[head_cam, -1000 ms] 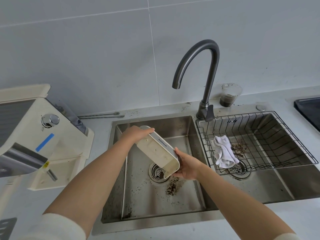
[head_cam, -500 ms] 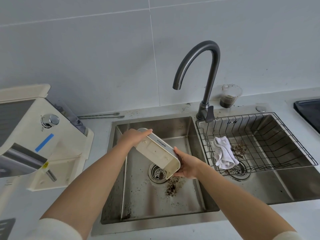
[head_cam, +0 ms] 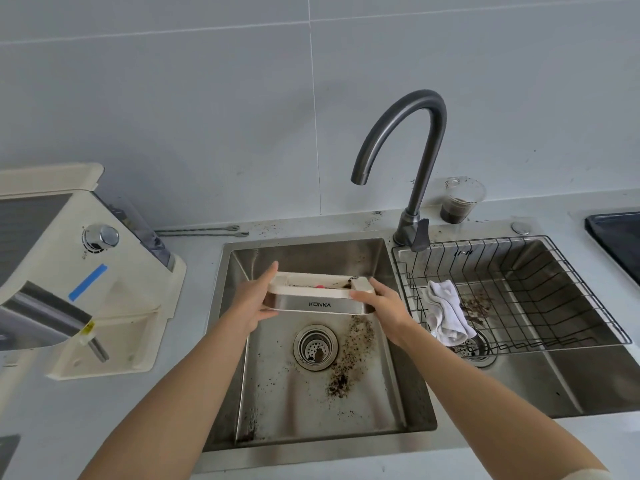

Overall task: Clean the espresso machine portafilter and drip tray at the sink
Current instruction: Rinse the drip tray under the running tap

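Noted drip tray [head_cam: 320, 299] held level, open side up, over the left basin of the sink [head_cam: 311, 452], label side toward the camera. Gripped at both short ends: left hand [head_cam: 254, 301] wrapped round the left end, thumb lying up along the rim; right hand [head_cam: 384, 301] curled round the right end, fingers over the top edge. Probably carried this way to keep leftover liquid inside and to offer the cavity to the water. Seen inside: dark smudges and a small red part. Judged not yet clean.

Directly below the hands: drain [head_cam: 316, 347], with coffee grounds [head_cam: 346, 365] scattered just to its right on the basin floor. Above and behind the right hand: faucet [head_cam: 412, 140], no water visible. Right of the right hand: white cloth [head_cam: 446, 317] lying in a wire basket [head_cam: 540, 344], handy for wiping. Left of the left hand, on the bench [head_cam: 187, 358]: espresso machine [head_cam: 104, 265], tray slot vacant. Could not find the portafilter in view.
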The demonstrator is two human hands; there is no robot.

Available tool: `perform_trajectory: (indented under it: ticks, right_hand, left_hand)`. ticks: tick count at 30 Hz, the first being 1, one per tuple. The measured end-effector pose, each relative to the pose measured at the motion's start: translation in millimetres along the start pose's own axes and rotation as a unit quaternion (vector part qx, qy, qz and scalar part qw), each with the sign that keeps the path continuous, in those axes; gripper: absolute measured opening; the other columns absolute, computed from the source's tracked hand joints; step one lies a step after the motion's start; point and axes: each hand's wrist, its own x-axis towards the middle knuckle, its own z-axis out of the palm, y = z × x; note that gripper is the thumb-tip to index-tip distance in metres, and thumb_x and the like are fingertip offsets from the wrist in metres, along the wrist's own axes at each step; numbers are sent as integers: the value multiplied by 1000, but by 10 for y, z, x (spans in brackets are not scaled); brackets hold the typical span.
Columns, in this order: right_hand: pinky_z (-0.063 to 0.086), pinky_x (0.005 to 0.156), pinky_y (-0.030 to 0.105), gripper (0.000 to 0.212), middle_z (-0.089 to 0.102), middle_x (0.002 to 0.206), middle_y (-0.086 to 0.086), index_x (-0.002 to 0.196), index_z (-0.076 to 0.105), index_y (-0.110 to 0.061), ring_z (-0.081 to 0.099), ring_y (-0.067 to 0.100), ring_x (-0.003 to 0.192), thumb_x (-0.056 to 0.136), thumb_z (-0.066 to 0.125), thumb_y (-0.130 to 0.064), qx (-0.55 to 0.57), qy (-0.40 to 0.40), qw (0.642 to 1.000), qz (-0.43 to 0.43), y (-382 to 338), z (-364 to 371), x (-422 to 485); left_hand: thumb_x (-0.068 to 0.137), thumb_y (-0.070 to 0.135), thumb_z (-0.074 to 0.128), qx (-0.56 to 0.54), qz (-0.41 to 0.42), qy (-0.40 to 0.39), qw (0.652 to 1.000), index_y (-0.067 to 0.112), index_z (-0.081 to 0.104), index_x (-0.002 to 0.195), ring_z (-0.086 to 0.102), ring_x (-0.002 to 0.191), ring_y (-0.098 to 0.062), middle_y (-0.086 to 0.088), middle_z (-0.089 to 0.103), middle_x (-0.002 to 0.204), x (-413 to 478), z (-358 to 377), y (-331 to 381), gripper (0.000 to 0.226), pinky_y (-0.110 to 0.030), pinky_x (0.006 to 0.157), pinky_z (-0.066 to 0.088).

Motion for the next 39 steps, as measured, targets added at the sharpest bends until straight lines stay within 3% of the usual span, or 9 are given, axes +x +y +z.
perform_trajectory:
  ticks: [4, 8, 14, 21, 26, 31, 33, 35, 39]
  right_hand:
    - [37, 109, 47, 84, 52, 137, 7, 142, 36, -13, 51, 24, 123, 70, 75, -32, 39, -14, 998, -45, -64, 52, -30]
    - [34, 110, 37, 66, 35, 149, 8, 146, 22, -8, 43, 18, 126, 89, 54, -1, 127, 29, 990, -59, -125, 66, -23]
    - [39, 105, 48, 60, 44, 139, 12, 145, 24, -8, 49, 27, 117, 91, 50, -3, 162, 59, 985, -7, -107, -11, 78]
    - [47, 93, 51, 30, 64, 98, 4, 117, 54, -15, 60, 22, 90, 92, 46, -1, 109, 27, 994, -2, -108, 8, 88]
    - [39, 107, 43, 53, 49, 136, 14, 142, 33, -7, 49, 27, 123, 92, 51, -13, 103, 45, 994, 5, -231, -84, 187]
    - [24, 116, 35, 55, 22, 152, 21, 146, 23, -11, 23, 32, 141, 97, 43, -27, 198, 115, 973, 8, -670, -392, 337]
    - [32, 111, 33, 56, 44, 139, 18, 141, 35, -12, 40, 30, 132, 93, 49, -36, 233, 161, 959, 24, -832, -559, 502]
    - [47, 90, 29, 42, 62, 101, 7, 118, 52, -9, 60, 22, 97, 90, 51, -41, 264, 163, 950, 35, -952, -653, 668]
    - [52, 55, 21, 27, 57, 74, 5, 89, 53, -8, 56, 15, 66, 91, 51, -35, 256, 192, 946, 60, -1063, -725, 981]
  left_hand:
    - [87, 18, 61, -70, 10, 5, 997, 6, 50, 101, 57, 99, -27, -19, 57, 123, -6, -36, -102, 22, -42, 85, 52]
    - [86, -1, 56, -199, 4, -60, 978, 12, 36, 135, 54, 103, -28, -17, 51, 128, -14, -76, -145, 54, -40, 79, 50]
    - [66, -7, 55, -158, -19, -182, 970, 5, 41, 133, 56, 105, -28, -20, 54, 126, -15, -153, -255, 70, -36, 74, 50]
    - [65, 16, 64, -187, -7, -162, 969, 10, 44, 129, 54, 114, -34, -16, 56, 127, 82, -112, -265, 67, -46, 82, 49]
    - [67, 13, 64, -208, 7, -151, 966, 9, 45, 131, 52, 118, -36, -18, 56, 127, 175, -37, -241, 67, -46, 81, 49]
    - [87, 7, 54, -225, 17, -125, 966, 12, 52, 115, 59, 99, -28, -14, 59, 114, 301, 42, -159, 29, -40, 81, 49]
    - [88, 7, 54, -223, 22, -121, 967, 12, 50, 115, 59, 92, -25, -13, 60, 109, 345, 60, -107, 28, -38, 77, 49]
    - [88, 8, 54, -222, 27, -124, 967, 11, 48, 119, 59, 92, -25, -12, 61, 106, 383, 75, -57, 32, -39, 77, 49]
    - [87, 8, 54, -223, 32, -127, 966, 10, 48, 120, 59, 92, -26, -13, 61, 106, 453, 119, 4, 33, -38, 77, 49]
